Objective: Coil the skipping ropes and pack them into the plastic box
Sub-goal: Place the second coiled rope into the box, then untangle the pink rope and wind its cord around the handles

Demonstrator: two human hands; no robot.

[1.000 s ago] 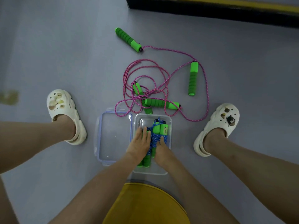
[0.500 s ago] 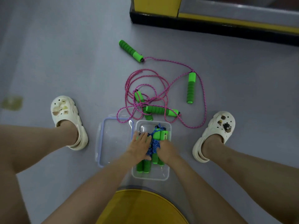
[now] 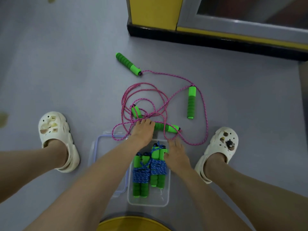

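The light is dim, soft and even, with a cool bluish-grey cast over the floor [image 3: 66, 72]; its source is out of view. Shadows are faint and blurred: a weak dark patch lies beside the white shoe [image 3: 55, 135] on the left and under the legs. The corners fall off darker. Glare is limited to a dull sheen on the rim of the clear plastic box [image 3: 148, 204] and a pale streak along the grey frame [image 3: 233, 22] at upper right. The green handles [image 3: 191, 102] look oversaturated. Detail is soft throughout, and the left hand [image 3: 143, 132] and right hand [image 3: 176, 155] have slightly soft outlines. The wide lens stretches the legs at the lower edges and tilts the black skirting [image 3: 216, 44].
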